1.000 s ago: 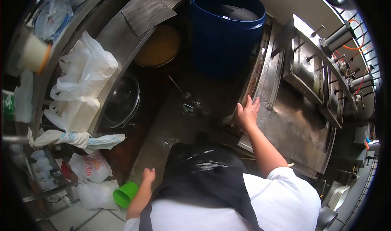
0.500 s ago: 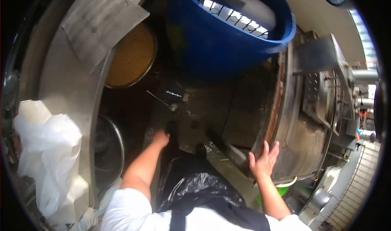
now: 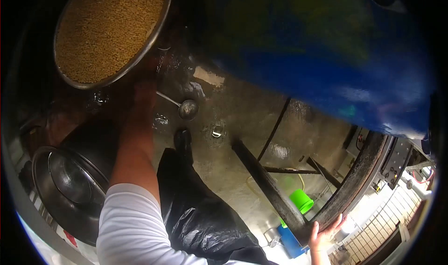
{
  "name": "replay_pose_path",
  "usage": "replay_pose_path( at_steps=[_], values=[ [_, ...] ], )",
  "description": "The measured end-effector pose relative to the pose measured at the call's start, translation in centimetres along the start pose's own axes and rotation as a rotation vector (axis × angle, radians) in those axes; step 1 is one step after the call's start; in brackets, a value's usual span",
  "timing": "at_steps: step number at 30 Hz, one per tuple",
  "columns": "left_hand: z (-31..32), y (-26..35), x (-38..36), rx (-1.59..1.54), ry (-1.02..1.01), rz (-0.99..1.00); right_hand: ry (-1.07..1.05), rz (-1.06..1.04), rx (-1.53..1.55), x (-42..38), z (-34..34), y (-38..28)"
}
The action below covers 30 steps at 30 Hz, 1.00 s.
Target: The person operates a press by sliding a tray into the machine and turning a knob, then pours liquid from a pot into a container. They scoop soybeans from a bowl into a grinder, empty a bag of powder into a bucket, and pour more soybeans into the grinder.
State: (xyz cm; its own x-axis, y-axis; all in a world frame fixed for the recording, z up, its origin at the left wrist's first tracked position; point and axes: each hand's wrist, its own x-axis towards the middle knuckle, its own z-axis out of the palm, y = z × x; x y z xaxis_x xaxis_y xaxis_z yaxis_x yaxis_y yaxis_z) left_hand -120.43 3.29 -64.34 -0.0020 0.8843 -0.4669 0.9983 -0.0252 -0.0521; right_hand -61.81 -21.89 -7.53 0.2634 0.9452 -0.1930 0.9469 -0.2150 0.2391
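My left hand (image 3: 145,90) reaches down toward the wet floor, dark and smeared in shadow. Its fingers do not show clearly. A metal ladle (image 3: 188,110) lies on the floor, and the end of its handle meets my hand in this view; I cannot tell whether I grip it. Over on the lower right, my right hand (image 3: 326,236) rests against the worn edge of a metal stand (image 3: 357,185), fingers spread. Above my left hand is a wide metal bowl (image 3: 156,38) filled with yellowish grains (image 3: 109,29).
A big blue tub (image 3: 326,78) takes up the upper right. At the left stands a dark metal pot (image 3: 65,204). A bright green container (image 3: 301,200) is under the stand, beside a slanting leg (image 3: 266,183). A drain (image 3: 217,132) lies in the floor.
My view has dropped closer to the floor. My left hand has moved forward and down to the ladle's handle, while my right hand stays at the stand's edge.
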Motion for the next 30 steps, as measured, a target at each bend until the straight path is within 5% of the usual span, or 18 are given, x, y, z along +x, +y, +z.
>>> replay_pose_path(
  at_steps=[2,6,7,8,9,12,16,20,22,24,26,28,30],
  values=[
    [-0.9,-0.3,-1.7,0.039,-0.535,-0.133,-0.029,0.016,0.0,0.1,-0.3,-0.4],
    [10.5,1.2,-15.6,-0.16,-0.55,0.166,-0.006,-0.04,-0.14,0.7,-1.2,-0.6],
    [10.1,3.4,-16.9,-0.254,-0.814,0.136,0.006,-0.038,-0.132,0.7,-1.5,-0.6],
    [-2.7,7.1,-18.4,-0.537,-0.992,-0.033,0.025,-0.033,-0.122,0.8,-1.6,-0.8],
    [-1.9,8.5,-21.1,-0.944,-1.044,-0.311,0.028,-0.018,-0.08,1.0,-2.2,-1.3],
    [-12.7,11.6,-27.0,-1.09,-1.089,-0.317,0.028,0.029,0.015,1.2,-4.4,-2.1],
    [-25.7,14.9,-37.4,-1.354,-1.045,0.051,0.059,0.058,0.179,0.1,-9.0,-1.1],
    [-40.7,19.9,-50.9,-1.412,-1.021,0.39,0.404,-0.006,0.535,-5.4,-4.6,3.9],
    [-42.6,22.3,-55.9,-1.336,-0.885,0.476,0.648,0.009,0.807,-12.1,-3.5,4.3],
    [-44.7,25.1,-61.4,-1.032,-0.474,0.665,0.689,0.046,0.988,-21.9,-4.7,4.2],
    [-42.3,27.7,-64.7,-0.904,-0.247,0.906,0.475,0.014,1.323,-31.3,-2.6,5.1],
    [-45.4,34.2,-74.1,-0.79,-0.143,1.046,0.184,0.15,1.585,-40.6,-6.1,8.3],
    [-46.4,40.8,-84.1,-0.795,-0.318,1.231,0.477,0.109,1.701,-47.5,-5.9,10.8]
  ],
)
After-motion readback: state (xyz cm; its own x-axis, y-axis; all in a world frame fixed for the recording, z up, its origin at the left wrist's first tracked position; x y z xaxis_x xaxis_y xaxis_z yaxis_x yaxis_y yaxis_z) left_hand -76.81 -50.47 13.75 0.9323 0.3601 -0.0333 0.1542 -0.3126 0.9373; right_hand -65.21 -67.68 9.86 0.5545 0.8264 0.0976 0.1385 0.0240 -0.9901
